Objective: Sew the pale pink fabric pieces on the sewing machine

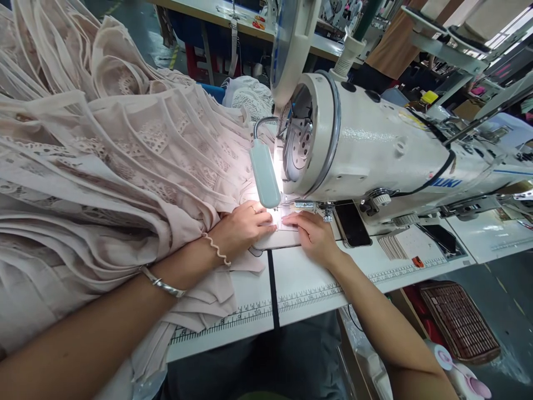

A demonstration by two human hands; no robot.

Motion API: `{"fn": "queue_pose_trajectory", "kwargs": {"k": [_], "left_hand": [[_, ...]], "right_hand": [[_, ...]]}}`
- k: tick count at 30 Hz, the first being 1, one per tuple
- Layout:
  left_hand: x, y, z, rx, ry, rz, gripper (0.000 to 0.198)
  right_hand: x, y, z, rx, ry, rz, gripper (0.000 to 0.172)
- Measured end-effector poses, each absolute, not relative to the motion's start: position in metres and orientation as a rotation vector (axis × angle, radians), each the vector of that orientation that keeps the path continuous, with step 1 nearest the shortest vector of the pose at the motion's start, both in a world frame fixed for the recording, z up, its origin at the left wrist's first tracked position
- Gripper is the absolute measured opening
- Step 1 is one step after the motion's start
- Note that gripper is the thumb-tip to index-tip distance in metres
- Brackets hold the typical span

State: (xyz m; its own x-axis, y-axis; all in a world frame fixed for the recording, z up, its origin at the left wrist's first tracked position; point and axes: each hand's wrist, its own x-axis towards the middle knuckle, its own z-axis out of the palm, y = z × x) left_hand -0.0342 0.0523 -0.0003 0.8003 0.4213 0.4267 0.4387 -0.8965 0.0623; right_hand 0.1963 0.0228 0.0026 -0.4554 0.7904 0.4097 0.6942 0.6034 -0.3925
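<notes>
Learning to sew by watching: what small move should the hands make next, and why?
Likely slide the fabric a little under the machine: left hand and right hand both lie flat at its edge, fingertips nearly meeting beneath the lamp.

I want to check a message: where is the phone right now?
In the head view the phone lies flat on the bed of the sewing machine, just right of the right hand, under the machine's arm.

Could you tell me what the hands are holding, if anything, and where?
Nothing is gripped: the left hand and right hand press the pink fabric flat on the table.
</notes>
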Motion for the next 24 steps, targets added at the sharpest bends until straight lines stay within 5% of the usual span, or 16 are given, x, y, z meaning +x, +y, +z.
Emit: {"fn": "queue_pose_trajectory", "kwargs": {"k": [8, 24], "left_hand": [[-0.0245, 0.0437, 0.0004, -2.642, -0.664, -0.656, 0.028], [-0.032, 0.0416, 0.0003, -2.977, -0.823, -0.667, 0.024]], "right_hand": [[0.1954, 0.0222, 0.0012, -1.051, -2.323, 0.166, 0.033], [0.1897, 0.0179, 0.0097, -1.029, -2.442, 0.074, 0.029]]}}
